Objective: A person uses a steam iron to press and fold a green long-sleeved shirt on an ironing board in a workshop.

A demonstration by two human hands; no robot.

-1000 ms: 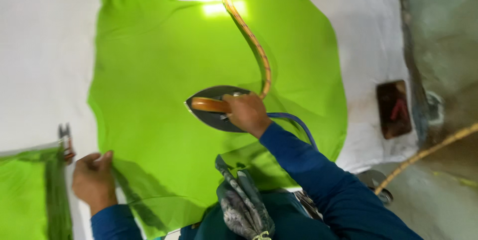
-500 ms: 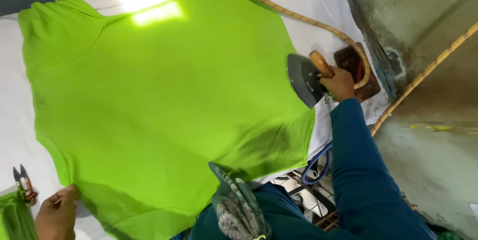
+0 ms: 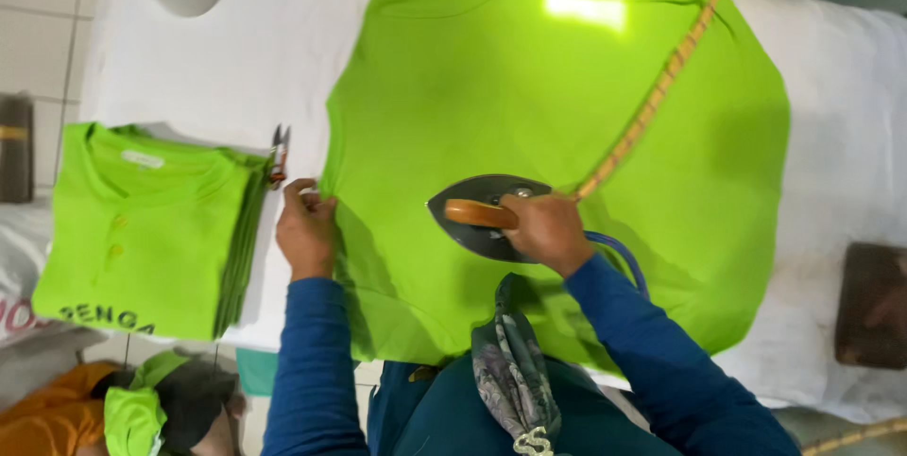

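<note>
Gripping the wooden handle of the iron (image 3: 484,215) on the lime-green shirt (image 3: 557,135) spread across the white ironing table (image 3: 831,87), the right hand (image 3: 546,229) presses while the left hand (image 3: 304,226) pinches the shirt's edge.

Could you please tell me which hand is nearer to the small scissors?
Left. The left hand holds the shirt edge beside the scissors; the right hand grips the iron farther away.
</note>
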